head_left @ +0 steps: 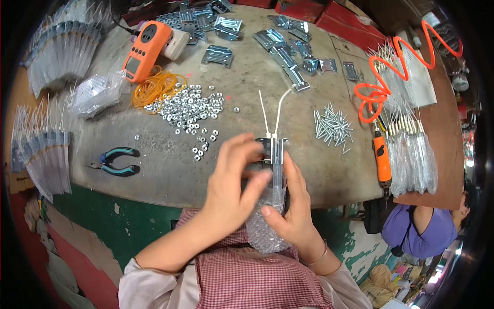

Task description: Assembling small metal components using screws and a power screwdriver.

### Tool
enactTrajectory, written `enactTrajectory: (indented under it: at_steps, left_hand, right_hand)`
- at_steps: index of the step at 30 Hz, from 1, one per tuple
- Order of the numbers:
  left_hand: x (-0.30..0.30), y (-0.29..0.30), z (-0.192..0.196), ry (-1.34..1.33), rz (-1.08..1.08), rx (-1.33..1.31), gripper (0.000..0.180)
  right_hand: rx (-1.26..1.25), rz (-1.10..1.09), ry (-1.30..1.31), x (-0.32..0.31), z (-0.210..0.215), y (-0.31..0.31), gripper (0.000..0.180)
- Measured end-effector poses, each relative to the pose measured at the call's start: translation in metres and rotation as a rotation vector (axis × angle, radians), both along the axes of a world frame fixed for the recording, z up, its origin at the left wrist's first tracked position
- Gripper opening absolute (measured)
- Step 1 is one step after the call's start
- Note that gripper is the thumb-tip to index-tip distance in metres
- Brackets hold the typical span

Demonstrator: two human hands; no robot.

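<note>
Bubble wrap [265, 229] cupped by right hand [293, 216] steadies the tube [277, 175] upright; left hand [231, 190] fingers [246, 146] pinch metal bracket [272, 147] on top, above worktop [247, 92].

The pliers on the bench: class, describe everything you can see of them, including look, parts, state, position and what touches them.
The pliers are a small pair with dark handles trimmed in teal and short grey metal jaws. They lie flat on the worn grey bench, near its front edge, left of both hands. The jaws point left and look closed; the two curved handles spread apart toward the right. Nothing touches them but the bench. A few loose nuts lie just beyond.
</note>
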State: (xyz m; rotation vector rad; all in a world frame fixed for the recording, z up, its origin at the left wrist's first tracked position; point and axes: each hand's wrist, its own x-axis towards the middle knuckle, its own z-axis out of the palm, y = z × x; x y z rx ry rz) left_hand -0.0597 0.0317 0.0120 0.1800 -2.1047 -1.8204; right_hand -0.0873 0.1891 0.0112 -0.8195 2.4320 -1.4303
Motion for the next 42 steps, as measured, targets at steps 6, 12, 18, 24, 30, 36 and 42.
enactTrajectory:
  at_steps: [6, 12, 18, 24, 30, 36, 42]
  left_hand:
    - [0.025, -0.007, -0.001, 0.014, -0.072, -0.453, 0.045]
    - [0.020, -0.006, 0.001, 0.034, -0.079, -0.543, 0.043]
    - [0.023, -0.011, -0.007, 0.014, -0.070, -0.525, 0.040]
    - [0.020, -0.011, -0.013, 0.160, -0.041, -0.536, 0.043]
    - [0.025, -0.010, -0.018, 0.116, -0.014, -0.574, 0.044]
    - [0.020, -0.008, -0.016, 0.131, -0.014, -0.550, 0.044]
    - [0.018, -0.009, -0.014, 0.146, -0.024, -0.556, 0.045]
  right_hand:
    - [0.002, 0.104, 0.215, 0.005, 0.000, -0.008, 0.087]
    - [0.057, 0.125, 0.119, -0.012, 0.020, 0.012, 0.078]
    - [0.478, -0.614, 0.541, -0.082, 0.036, 0.141, 0.050]
    - [0.775, -0.652, 0.451, -0.104, 0.014, 0.210, 0.056]
    - [-0.518, -0.634, -0.265, -0.078, 0.015, 0.178, 0.061]
    - [-1.105, -0.292, -0.771, -0.058, 0.024, 0.079, 0.052]
    - [-1.728, -0.364, -0.785, -0.060, 0.003, 0.027, 0.033]
